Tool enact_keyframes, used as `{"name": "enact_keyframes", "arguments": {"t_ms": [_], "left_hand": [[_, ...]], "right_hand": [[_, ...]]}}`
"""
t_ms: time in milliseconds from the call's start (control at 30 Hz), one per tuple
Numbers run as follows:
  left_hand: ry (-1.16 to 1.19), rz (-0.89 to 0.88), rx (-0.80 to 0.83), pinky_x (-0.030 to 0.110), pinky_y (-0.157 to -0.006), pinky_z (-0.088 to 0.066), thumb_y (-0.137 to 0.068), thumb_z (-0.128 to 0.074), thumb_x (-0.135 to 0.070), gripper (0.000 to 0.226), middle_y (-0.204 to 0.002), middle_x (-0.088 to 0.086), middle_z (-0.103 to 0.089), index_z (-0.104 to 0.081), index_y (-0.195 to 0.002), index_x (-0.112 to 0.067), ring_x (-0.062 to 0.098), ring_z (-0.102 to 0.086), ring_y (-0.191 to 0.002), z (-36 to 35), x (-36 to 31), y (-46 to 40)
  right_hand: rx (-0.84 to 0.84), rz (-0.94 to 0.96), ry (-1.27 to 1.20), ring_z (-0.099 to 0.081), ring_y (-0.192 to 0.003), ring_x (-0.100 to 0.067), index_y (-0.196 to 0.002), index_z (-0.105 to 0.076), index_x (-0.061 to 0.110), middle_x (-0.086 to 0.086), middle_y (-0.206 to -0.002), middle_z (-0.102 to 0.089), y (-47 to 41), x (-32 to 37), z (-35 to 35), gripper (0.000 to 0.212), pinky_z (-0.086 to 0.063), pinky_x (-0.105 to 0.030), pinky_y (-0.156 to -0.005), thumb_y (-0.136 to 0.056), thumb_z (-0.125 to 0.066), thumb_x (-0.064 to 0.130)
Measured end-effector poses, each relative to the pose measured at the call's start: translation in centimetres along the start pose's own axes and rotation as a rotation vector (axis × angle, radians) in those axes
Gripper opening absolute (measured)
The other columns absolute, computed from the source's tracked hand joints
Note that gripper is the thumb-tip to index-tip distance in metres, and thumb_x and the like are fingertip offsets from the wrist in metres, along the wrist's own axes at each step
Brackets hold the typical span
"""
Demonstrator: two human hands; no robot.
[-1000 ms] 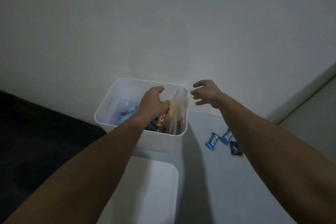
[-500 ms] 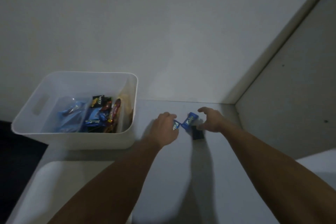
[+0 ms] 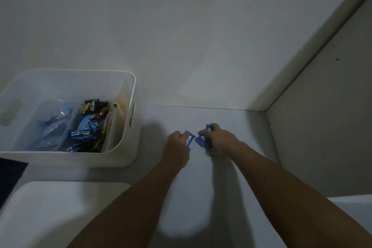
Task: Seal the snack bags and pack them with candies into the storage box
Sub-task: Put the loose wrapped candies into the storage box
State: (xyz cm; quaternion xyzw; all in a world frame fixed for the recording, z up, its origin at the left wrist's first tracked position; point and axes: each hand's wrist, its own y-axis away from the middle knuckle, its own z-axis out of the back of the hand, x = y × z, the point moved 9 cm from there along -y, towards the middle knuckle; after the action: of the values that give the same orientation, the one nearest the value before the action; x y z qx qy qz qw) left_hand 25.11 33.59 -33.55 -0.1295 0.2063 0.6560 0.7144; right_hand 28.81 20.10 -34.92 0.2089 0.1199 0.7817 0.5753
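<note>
A white storage box [image 3: 124, 147] stands at the left on the white surface. Inside it lie a clear snack bag [image 3: 51, 125] with blue contents and several wrapped candies [image 3: 88, 127]. To the right of the box, my left hand [image 3: 178, 145] grips a blue candy [image 3: 189, 140]. My right hand [image 3: 218, 140] curls around blue candies [image 3: 202, 139] with a dark wrapper under its fingers. Both hands are low over the surface, close together.
A white lid [image 3: 60, 213] lies in front of the box at the lower left. A wall stands behind, and a side panel [image 3: 322, 127] closes the right. A dark area shows at the far left edge.
My hands left the box and went right to the loose candies. Each hand has closed on candy, and the view turned right.
</note>
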Motion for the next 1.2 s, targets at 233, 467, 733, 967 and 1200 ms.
{"name": "enact_keyframes", "arguments": {"t_ms": [233, 467, 733, 967, 1200], "left_hand": [[0.095, 0.019, -0.041, 0.037, -0.06, -0.056, -0.053, -0.059, -0.011, 0.045, -0.081, 0.018, -0.063, -0.063, -0.097, -0.005, 0.039, -0.063, -0.072, 2.6, -0.2, 0.6], [0.06, 0.043, -0.118, 0.037, -0.081, -0.052, -0.072, -0.063, -0.017, 0.036, -0.103, 0.009, -0.061, -0.064, -0.108, -0.015, 0.029, -0.058, -0.1, 12.5, -2.6, 1.2], [0.048, 0.016, -0.309, 0.034, -0.076, -0.045, -0.074, -0.063, -0.015, 0.033, -0.102, 0.008, -0.061, -0.067, -0.107, -0.017, 0.027, -0.057, -0.098, 25.2, -1.0, 4.1], [0.075, 0.219, -0.418, 0.033, -0.079, -0.047, -0.076, -0.066, -0.018, 0.031, -0.107, 0.009, -0.067, -0.071, -0.107, -0.017, 0.03, -0.061, -0.1, 31.0, 7.8, 8.8], [0.252, 0.365, -0.413, 0.032, -0.091, -0.046, -0.088, -0.06, -0.019, 0.028, -0.113, 0.016, -0.068, -0.068, -0.11, -0.004, 0.032, -0.062, -0.107, 30.9, 15.4, 11.6]], "right_hand": [[-0.121, -0.039, -0.181, -0.058, -0.102, -0.031, -0.118, -0.059, 0.019, -0.012, -0.12, -0.046, 1.9, 0.3, 2.7, 0.041, -0.044, -0.03, -0.086, -0.081, -0.072, 0.03], [-0.302, 0.002, -0.235, -0.06, -0.095, -0.036, -0.107, -0.066, 0.017, -0.018, -0.107, -0.054, 4.5, 4.6, 12.6, 0.036, -0.045, -0.03, -0.079, -0.072, -0.075, 0.015], [-0.425, 0.101, -0.213, -0.058, -0.097, -0.034, -0.108, -0.065, 0.017, -0.017, -0.107, -0.058, 6.8, 14.7, 21.8, 0.035, -0.046, -0.033, -0.079, -0.074, -0.076, 0.017], [-0.4, 0.209, -0.218, -0.058, -0.099, -0.03, -0.11, -0.064, 0.018, -0.013, -0.11, -0.059, 6.1, 25.7, 22.6, 0.035, -0.048, -0.034, -0.081, -0.077, -0.076, 0.02], [-0.328, 0.252, -0.192, -0.062, -0.101, -0.032, -0.121, -0.061, 0.015, -0.012, -0.121, -0.064, 4.4, 32.9, 19.5, 0.038, -0.05, -0.033, -0.087, -0.084, -0.061, 0.013]]}}
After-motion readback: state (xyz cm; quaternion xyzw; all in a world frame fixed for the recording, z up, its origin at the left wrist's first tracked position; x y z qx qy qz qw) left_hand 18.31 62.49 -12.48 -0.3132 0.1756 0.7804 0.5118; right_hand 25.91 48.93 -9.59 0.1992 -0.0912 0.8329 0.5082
